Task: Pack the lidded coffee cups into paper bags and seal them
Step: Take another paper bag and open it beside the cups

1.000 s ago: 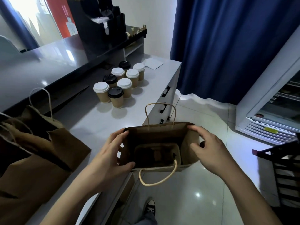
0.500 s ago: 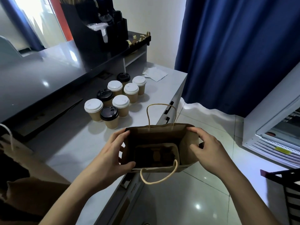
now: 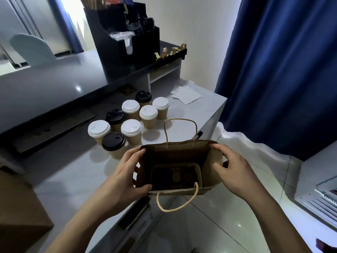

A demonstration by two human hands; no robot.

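Observation:
An open brown paper bag with twine handles is held upright at the counter's front edge, its mouth spread wide and a cardboard cup carrier visible at its bottom. My left hand grips the bag's left side, thumb at the near rim. My right hand grips the right side, fingers curled over the rim. Several lidded kraft coffee cups stand grouped on the counter just behind and left of the bag, some with white lids, some with black lids.
The grey counter runs left of the bag. Another brown bag lies at the lower left. A black organiser stands at the back, white napkins behind the cups. A blue curtain and a white fridge are to the right.
The view has shifted right and closer, so the cups sit nearer the bag and the bags at left have slid mostly out of sight. Both hands keep holding the bag open.

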